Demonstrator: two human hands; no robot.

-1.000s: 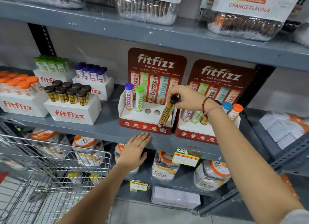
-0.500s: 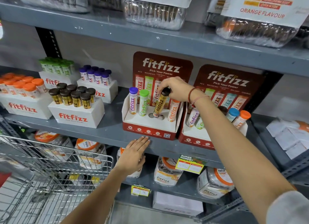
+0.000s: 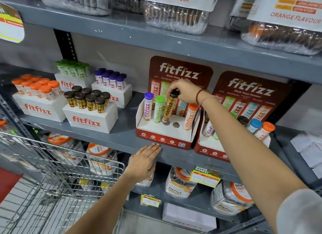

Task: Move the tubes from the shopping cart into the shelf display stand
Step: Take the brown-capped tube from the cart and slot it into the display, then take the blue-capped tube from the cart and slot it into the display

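Observation:
My right hand (image 3: 184,90) grips the black cap of a yellow-and-black tube (image 3: 169,109), whose base sits in the third hole of the red-and-white display stand (image 3: 163,139). In that stand a purple-capped tube (image 3: 148,105) and a green-capped tube (image 3: 158,109) stand to the left, and an orange-capped tube (image 3: 190,117) leans at the right. One round hole (image 3: 176,125) beside the held tube is open. My left hand (image 3: 144,161) lies flat with fingers together against the shelf's front edge, below the stand. The wire shopping cart (image 3: 57,167) is at the lower left.
A second display stand (image 3: 214,148) with several tubes sits to the right. White boxes of orange (image 3: 37,108), black (image 3: 90,119), green and purple tubes stand at the left. Jars fill the lower shelf (image 3: 181,183); packs line the shelf above.
My right hand carried the yellow-and-black tube left from the stand's right side and set its base into the third hole. My left hand stayed on the shelf edge.

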